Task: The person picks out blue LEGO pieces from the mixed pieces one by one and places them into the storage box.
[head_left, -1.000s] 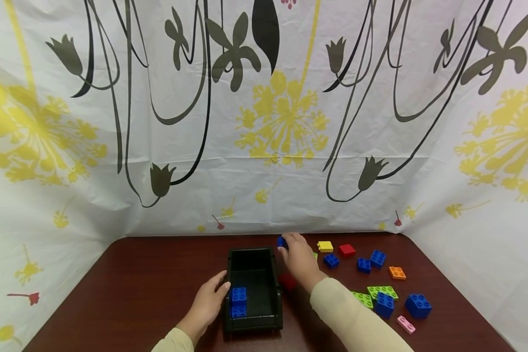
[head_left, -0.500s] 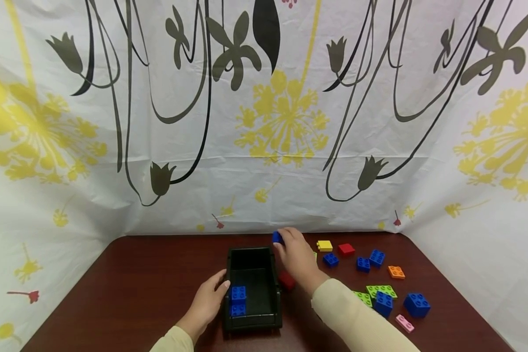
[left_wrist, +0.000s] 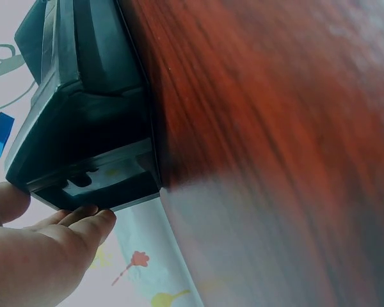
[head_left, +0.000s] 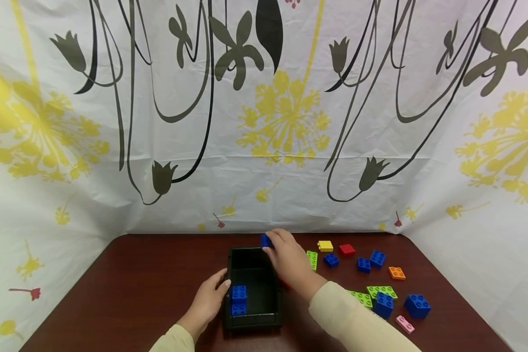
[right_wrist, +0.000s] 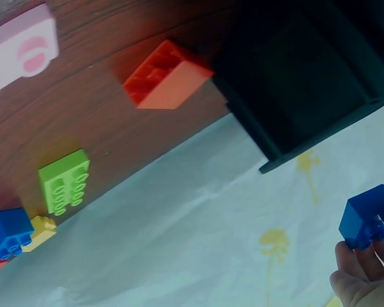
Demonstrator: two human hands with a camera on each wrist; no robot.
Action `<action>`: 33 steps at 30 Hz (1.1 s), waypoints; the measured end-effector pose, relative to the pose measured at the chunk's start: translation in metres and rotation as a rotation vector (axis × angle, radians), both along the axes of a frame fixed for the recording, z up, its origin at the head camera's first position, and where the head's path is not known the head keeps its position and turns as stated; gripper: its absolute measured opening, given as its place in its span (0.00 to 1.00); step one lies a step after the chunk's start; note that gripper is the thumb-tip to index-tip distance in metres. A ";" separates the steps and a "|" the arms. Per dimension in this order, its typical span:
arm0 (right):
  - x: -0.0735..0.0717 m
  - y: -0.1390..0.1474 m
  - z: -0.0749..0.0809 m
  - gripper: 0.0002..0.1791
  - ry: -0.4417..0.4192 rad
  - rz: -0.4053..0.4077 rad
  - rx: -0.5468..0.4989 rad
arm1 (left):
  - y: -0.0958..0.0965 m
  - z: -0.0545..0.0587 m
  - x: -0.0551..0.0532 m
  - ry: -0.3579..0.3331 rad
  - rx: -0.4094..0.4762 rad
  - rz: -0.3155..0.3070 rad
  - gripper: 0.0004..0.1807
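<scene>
A black plastic bin (head_left: 253, 321) stands on the dark wooden table, with two blue bricks (head_left: 239, 293) inside along its left wall. My left hand (head_left: 207, 300) holds the bin's left side; in the left wrist view the thumb is at the rim and the fingertips (left_wrist: 102, 220) touch its outer wall. Above the bin's far right corner, my right hand (head_left: 292, 259) pinches another blue brick (head_left: 266, 240). The right wrist view shows that blue brick (right_wrist: 365, 214) between thumb and fingers, studs towards the fingers, apart from the bin (right_wrist: 294, 83).
Right of the bin lies a red brick (right_wrist: 166, 77), mostly behind my right hand in the head view. Loose bricks spread rightward: lime (head_left: 382, 292), yellow (head_left: 325, 246), red (head_left: 346, 250), orange (head_left: 397, 273), pink (head_left: 405, 323) and several blue (head_left: 417, 305). A patterned cloth (head_left: 193, 137) hangs behind the table.
My right hand has moved left with the blue brick, from right of the bin to over its far right corner. The left hand and the bin have stayed in place.
</scene>
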State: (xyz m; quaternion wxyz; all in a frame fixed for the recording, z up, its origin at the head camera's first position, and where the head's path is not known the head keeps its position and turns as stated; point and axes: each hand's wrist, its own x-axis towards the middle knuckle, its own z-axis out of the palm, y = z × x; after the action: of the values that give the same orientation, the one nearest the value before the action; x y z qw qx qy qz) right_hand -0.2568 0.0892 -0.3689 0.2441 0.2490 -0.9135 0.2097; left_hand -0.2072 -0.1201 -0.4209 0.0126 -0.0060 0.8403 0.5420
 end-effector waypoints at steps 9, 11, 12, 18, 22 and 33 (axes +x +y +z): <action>0.004 -0.011 -0.002 0.21 -0.005 0.052 0.041 | 0.000 0.000 0.000 0.005 0.001 0.010 0.26; 0.005 -0.014 -0.003 0.21 -0.005 0.063 0.052 | 0.000 0.000 0.001 0.006 0.005 0.009 0.26; 0.006 -0.016 -0.004 0.21 -0.003 0.069 0.059 | 0.000 0.000 0.001 0.008 0.006 0.009 0.26; 0.008 -0.024 -0.010 0.21 -0.002 0.081 0.108 | 0.001 0.000 0.002 0.014 0.007 0.012 0.26; 0.007 -0.029 -0.016 0.21 -0.011 0.082 0.136 | 0.001 0.000 0.002 0.015 0.007 0.010 0.26; 0.011 -0.038 -0.019 0.21 -0.064 0.101 0.198 | 0.000 -0.001 0.002 0.015 0.013 -0.003 0.26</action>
State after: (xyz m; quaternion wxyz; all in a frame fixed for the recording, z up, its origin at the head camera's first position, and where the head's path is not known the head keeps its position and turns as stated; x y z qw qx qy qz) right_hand -0.2455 0.0511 -0.3882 0.1781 0.3108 -0.9233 0.1384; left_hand -0.2053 -0.1203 -0.4218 0.0071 -0.0009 0.8369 0.5473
